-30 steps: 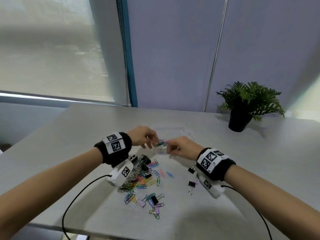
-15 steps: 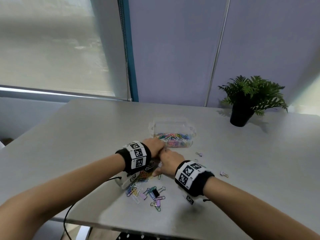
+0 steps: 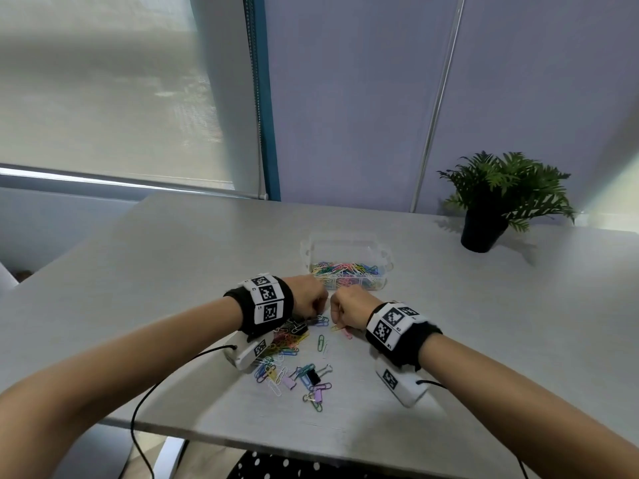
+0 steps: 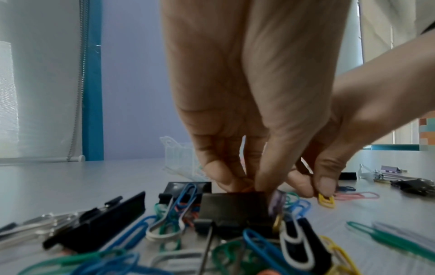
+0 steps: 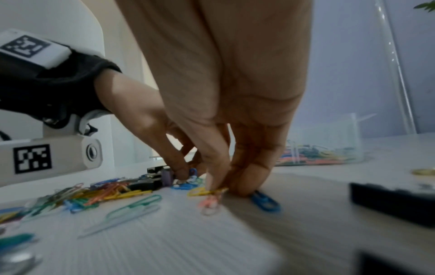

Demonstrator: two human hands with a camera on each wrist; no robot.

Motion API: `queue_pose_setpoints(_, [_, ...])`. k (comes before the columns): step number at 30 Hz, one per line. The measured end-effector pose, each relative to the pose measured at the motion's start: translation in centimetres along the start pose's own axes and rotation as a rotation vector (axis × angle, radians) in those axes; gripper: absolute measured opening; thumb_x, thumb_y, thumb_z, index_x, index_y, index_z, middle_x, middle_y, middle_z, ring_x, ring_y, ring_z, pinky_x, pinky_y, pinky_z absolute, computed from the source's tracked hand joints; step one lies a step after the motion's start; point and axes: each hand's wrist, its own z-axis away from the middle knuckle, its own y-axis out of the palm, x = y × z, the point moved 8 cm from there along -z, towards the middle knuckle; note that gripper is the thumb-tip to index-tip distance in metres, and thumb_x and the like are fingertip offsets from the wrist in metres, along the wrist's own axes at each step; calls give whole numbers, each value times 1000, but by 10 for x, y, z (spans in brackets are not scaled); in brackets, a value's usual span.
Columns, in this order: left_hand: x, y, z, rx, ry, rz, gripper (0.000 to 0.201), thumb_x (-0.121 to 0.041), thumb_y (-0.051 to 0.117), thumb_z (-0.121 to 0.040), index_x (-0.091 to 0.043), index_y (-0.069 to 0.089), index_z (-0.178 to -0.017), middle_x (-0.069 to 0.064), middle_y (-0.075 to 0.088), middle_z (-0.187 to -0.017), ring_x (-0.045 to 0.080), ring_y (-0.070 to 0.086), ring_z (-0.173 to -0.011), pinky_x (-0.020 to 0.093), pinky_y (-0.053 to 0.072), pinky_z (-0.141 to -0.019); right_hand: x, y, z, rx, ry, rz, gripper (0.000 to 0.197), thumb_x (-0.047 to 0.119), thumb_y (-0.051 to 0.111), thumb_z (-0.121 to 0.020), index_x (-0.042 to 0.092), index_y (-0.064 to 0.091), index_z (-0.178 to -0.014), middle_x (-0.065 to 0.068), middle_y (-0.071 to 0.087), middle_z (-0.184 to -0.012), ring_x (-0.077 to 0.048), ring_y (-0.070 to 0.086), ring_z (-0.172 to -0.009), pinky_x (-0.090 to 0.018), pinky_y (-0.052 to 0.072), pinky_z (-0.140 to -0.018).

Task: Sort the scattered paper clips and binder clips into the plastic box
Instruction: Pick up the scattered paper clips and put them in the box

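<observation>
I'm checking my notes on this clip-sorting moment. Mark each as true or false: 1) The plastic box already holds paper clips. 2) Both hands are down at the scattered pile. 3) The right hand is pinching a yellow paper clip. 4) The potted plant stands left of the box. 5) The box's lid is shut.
1) True: the plastic box holds coloured clips.
2) True: left hand and right hand are at the scattered pile.
3) True: it pinches the yellow paper clip.
4) False: the potted plant is to its right.
5) False: the box is open on top.
</observation>
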Motion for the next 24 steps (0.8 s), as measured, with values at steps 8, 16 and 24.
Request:
queue_pose_setpoints(8, [0, -2, -5, 28, 24, 42, 27, -19, 65, -82, -6, 63, -105, 13, 66, -105, 26, 58, -90, 27, 40, -73, -25, -8, 13, 42, 39, 25, 15, 15, 63, -84, 2, 65, -91, -15, 68, -105, -28, 61, -100, -32, 45, -81])
queue_pose_setpoints(16, [-3, -23, -9, -14, 86, 236, 8, -10, 62, -82, -16, 58, -85, 3, 63, -81, 17, 58, -73, 17, 42, -63, -19, 5, 14, -6, 45, 88, 30, 28, 72, -75, 19, 45, -84, -9, 60, -103, -27, 55, -97, -33, 38, -70])
queue_pose_setpoints(24, [12, -40, -13, -42, 59, 352, 10, -8, 62, -83, -16, 57, -84, 2, 64, -80, 6, 59, -61, 8, 46, -61, -13, 5, 7, -18, 56, -88, 8, 4, 66, -76, 5, 69, -83, -12, 70, -98, -27, 65, -92, -36, 54, -82])
